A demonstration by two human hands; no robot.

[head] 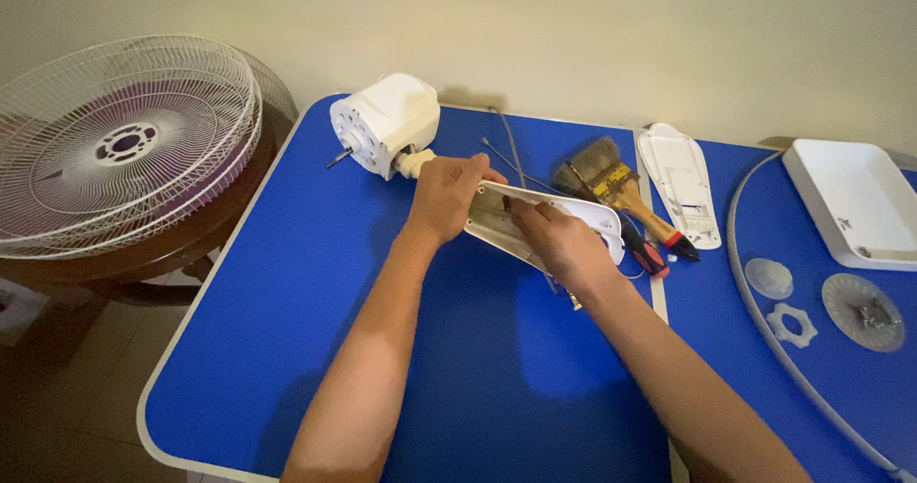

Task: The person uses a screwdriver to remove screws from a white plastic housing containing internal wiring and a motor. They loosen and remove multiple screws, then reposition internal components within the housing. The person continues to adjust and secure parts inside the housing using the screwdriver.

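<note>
My left hand (447,196) grips the upper end of a long white plastic fan housing (600,221), open side up, near where it joins the white fan motor unit (387,122). My right hand (561,240) rests on the housing's middle, fingertips pressed inside its dirty cavity on a small dark part; the fingers hide what they touch. Thin wires (506,149) run from the housing toward the back of the blue table (315,311).
A paintbrush (616,189) and a red-handled screwdriver (651,257) lie right of the housing, then a white cover plate (680,182). Far right: white tray (845,201), round plastic caps (769,278), a ring nut (792,325). Fan grilles (115,149) rest on a brown table at left.
</note>
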